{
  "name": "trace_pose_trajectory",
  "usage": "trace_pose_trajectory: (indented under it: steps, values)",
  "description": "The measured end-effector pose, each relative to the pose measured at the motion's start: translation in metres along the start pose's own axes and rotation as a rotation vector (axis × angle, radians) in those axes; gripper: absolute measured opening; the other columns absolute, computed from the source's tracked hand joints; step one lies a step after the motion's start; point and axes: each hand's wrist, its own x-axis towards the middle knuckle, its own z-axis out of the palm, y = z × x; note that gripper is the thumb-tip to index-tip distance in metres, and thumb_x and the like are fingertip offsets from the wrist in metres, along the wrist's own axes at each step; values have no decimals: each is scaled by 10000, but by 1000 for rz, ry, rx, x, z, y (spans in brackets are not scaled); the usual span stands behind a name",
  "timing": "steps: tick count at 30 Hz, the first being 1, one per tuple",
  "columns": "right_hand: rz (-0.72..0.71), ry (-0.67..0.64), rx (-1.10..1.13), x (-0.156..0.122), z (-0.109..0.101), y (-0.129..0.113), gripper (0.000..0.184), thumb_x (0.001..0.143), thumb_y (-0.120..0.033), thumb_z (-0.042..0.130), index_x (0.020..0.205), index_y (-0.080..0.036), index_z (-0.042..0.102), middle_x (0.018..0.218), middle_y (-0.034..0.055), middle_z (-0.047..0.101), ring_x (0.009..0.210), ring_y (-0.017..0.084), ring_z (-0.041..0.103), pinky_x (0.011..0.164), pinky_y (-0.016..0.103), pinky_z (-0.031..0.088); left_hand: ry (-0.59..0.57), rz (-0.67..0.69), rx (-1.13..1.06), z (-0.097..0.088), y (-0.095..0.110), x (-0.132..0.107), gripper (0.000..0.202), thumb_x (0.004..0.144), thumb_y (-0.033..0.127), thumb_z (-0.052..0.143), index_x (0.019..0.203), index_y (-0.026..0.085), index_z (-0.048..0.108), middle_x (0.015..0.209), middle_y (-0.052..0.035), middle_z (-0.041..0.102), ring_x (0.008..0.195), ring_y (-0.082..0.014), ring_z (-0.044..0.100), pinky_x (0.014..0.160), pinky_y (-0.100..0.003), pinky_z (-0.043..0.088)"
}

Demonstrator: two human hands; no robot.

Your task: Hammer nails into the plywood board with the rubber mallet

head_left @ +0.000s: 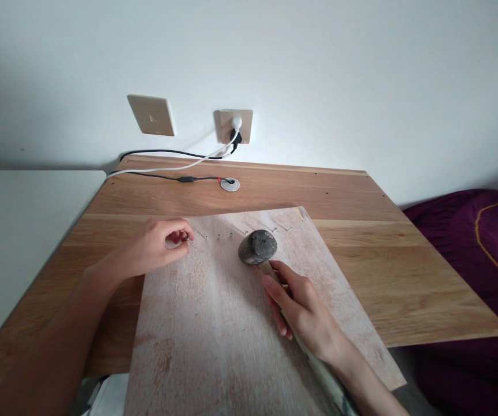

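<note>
My right hand [303, 300] is wrapped round the wooden handle of a rubber mallet [257, 247], whose dark, scuffed head is over the upper middle of a pale wooden board [197, 335]. At the board's upper left, my left hand [162, 245] pinches a small shiny nail [190, 241] between thumb and fingertips; most of it is hidden. To the right of those fingers, a row of several nails [206, 237] runs along the board's far edge, standing up from the wood. The mallet head is close to the middle of this row.
The board lies on a wooden desk [405, 277]. Behind it are a round cable grommet [230, 184], black and white cables [162, 169], and a wall socket [244, 124] with plugs. A white surface [23, 231] adjoins at left; purple fabric [461, 242] is at right.
</note>
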Motion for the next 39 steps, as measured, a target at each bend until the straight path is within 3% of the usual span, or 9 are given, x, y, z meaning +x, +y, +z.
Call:
trace_pose_trajectory:
  steps: [21, 29, 39]
  values:
    - [10, -8, 10, -1, -1, 1, 326, 1116, -542, 503, 1017, -237, 555, 577, -83, 533, 390, 103, 510, 366, 206, 360, 30, -101, -20, 4, -1, 1, 166, 881, 368, 676, 908, 225, 755, 798, 3, 735, 695, -147, 615, 681, -261, 507]
    - [8, -2, 10, -1, 0, 2, 312, 1114, -527, 504, 999, -238, 533, 609, -76, 555, 394, 103, 522, 364, 205, 374, -17, -109, -84, 2, -4, 0, 207, 904, 383, 669, 994, 225, 767, 965, -34, 801, 779, -169, 673, 750, -295, 545]
    - [17, -29, -70, -1, 0, -13, 317, 1091, -526, 524, 950, -243, 545, 519, -89, 501, 374, 106, 489, 368, 209, 373, -1, -128, -113, 2, -3, 1, 243, 868, 402, 728, 1024, 224, 787, 849, -15, 773, 725, -163, 661, 685, -278, 532]
